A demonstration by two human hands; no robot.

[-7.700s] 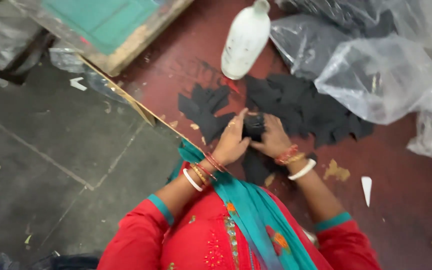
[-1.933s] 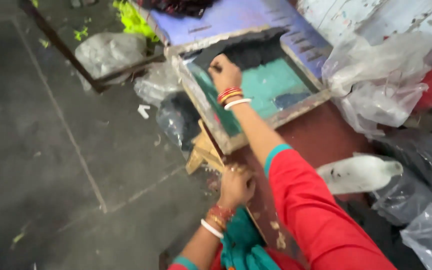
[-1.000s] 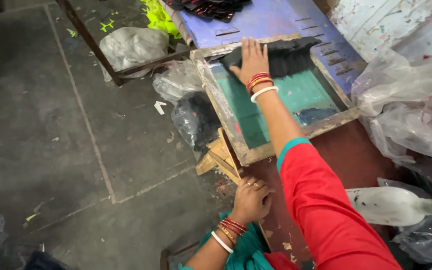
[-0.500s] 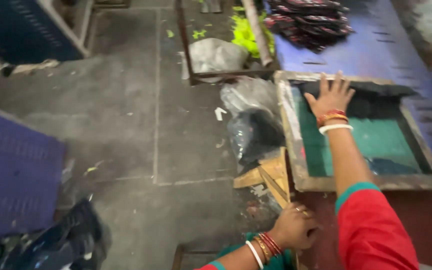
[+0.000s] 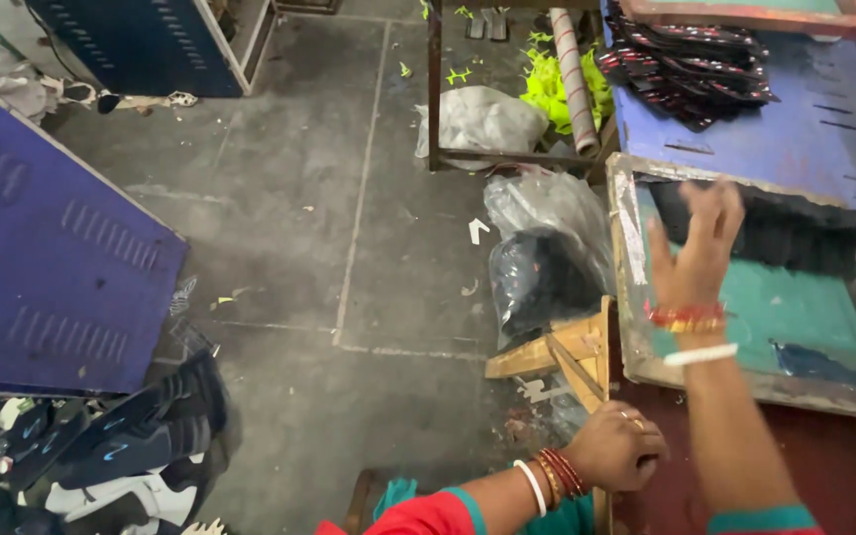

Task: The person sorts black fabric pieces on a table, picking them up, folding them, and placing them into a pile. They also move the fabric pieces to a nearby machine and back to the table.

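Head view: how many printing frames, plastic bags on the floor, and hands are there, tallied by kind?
Printing frames: 2, near frame, far frame
Plastic bags: 3, pale bag, clear bag, dark bag
Hands: 2, left hand, right hand
Total: 7

To my far centre, under the metal table frame, a pale grey plastic bag (image 5: 481,121) sits bulging and knotted on the floor. Nearer, just left of my printing bench, a clear plastic bag (image 5: 545,203) slumps over a darker see-through bag (image 5: 537,282) stuffed with black pieces; the two are touching. A small white arrow-shaped scrap (image 5: 477,230) lies on the floor just left of them. I see no signs or screens
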